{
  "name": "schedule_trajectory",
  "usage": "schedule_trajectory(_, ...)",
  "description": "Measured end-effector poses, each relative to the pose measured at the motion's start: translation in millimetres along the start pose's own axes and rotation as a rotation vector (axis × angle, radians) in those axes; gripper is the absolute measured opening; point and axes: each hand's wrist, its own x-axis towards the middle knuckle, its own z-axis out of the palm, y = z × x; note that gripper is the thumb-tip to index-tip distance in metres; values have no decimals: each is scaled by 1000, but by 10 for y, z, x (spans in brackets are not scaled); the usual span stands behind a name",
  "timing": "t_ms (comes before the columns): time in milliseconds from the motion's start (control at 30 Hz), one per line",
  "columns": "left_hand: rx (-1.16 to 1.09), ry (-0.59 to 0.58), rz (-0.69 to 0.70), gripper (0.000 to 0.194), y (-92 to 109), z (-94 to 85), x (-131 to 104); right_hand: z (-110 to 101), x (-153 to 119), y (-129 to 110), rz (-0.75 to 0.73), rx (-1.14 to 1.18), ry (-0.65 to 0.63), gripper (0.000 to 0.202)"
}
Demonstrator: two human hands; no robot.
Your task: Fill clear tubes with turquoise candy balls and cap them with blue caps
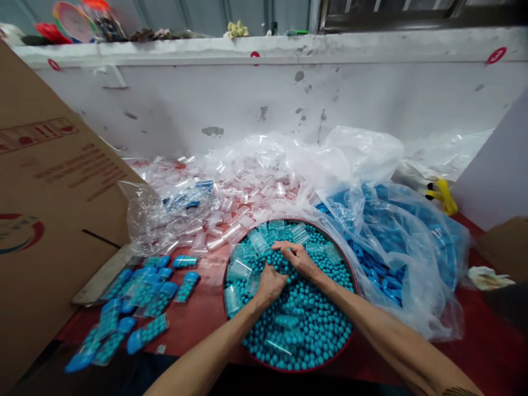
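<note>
A round tub with a dark red rim [353, 269] is filled with turquoise beads [313, 324], and several clear plastic tubes [258, 242] lie on and among them. My left hand [271, 284] dips into the beads near the middle, its fingers curled and partly hidden; what they hold, if anything, does not show. Just above and to the right, my right hand [299, 259] reaches over the beads with fingers stretched leftward and the thumb apart from them. The two hands are close together.
Left on the red table [181, 322] lie bead-filled tubes with blue caps [154, 328], beside a cardboard box [53, 181]. Empty clear tubes [235, 228] spread behind the tub. A clear bag of blue caps [371, 242] stands right, with a yellow-handled tool [445, 197] beyond.
</note>
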Motion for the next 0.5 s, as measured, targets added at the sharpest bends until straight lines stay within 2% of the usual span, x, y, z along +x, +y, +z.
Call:
schedule_trajectory(67,-88,7,59,63,-28,-7,-3,-25,1,2,-3,-13,3,38)
schedule_trajectory(167,-239,14,87,69,-87,11,-16,-89,87,131,77,-56,123,40)
schedule_trajectory(267,-282,37,85,74,-139,42,-15,-130,201,299,155,-126,205,34)
schedule_trajectory(400,-265,135,117,81,-194,82,8,-101,304,425,193,-95,175,25)
schedule_trajectory(500,-268,149,120,84,-223,102,17,-63,348,476,276,-32,173,32)
